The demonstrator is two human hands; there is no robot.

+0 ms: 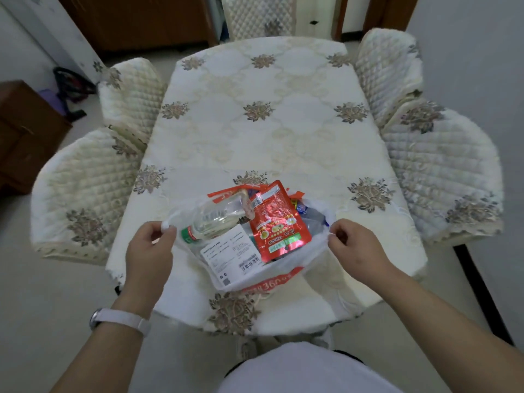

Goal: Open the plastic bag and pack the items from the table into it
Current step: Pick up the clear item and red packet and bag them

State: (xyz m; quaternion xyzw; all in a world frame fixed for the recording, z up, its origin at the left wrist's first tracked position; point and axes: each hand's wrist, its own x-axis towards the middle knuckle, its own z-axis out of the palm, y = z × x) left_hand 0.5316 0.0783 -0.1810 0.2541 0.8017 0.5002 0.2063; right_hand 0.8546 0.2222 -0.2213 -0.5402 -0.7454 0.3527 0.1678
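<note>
A white plastic bag (286, 275) with red print lies open near the table's front edge. Inside it I see a clear bottle (215, 219) with a green and red label, a red snack pouch (276, 222), a white labelled packet (231, 258) and some blue-wrapped items (312, 219). My left hand (150, 251) pinches the bag's left handle. At the bag's right side, my right hand (354, 245) pinches the right handle. Both handles are pulled apart, holding the mouth wide.
The table (269, 123) carries a cream floral cloth. Quilted chairs stand on the left (85, 194), on the right (439, 171) and at the far end (258, 18). A brown cabinet (25, 131) stands at the far left.
</note>
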